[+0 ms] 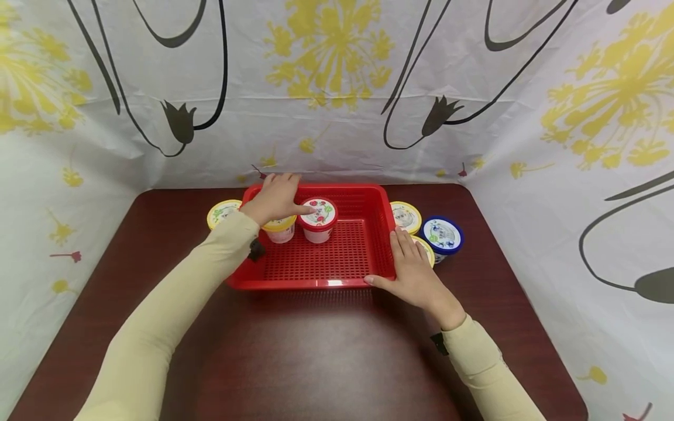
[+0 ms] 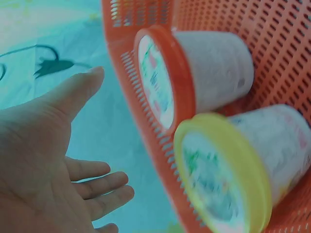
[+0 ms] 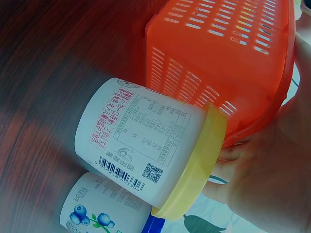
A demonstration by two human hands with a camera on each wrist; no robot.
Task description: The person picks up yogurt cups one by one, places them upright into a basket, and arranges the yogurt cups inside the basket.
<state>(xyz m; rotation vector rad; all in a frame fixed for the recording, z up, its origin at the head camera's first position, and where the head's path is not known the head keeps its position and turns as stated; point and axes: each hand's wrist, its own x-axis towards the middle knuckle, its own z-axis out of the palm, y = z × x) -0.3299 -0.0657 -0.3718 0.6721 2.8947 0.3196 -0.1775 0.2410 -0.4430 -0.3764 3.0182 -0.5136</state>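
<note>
A red plastic basket (image 1: 337, 283) lies on the table, holding a yellow-lidded tub (image 1: 281, 234) and a red-lidded tub (image 1: 318, 217) side by side at its left. My left hand (image 1: 274, 200) reaches over the basket's back left part, partly hiding the yellow-lidded tub. In the left wrist view its fingers (image 2: 104, 187) are spread apart from both tubs, with nothing in them. My right hand (image 1: 413, 272) rests at the basket's front right corner, fingers extended along the right rim, thumb at the front rim. It partly covers a yellow-lidded tub (image 3: 146, 145) outside the basket.
Right of the basket stand another yellow-lidded tub (image 1: 405, 216) and a blue-lidded tub (image 1: 442, 235) with blueberries printed on it. One more yellow-lidded tub (image 1: 221, 211) stands to the left, partly behind the left arm. A patterned white sheet (image 1: 337, 134) hangs around the dark table (image 1: 316, 351).
</note>
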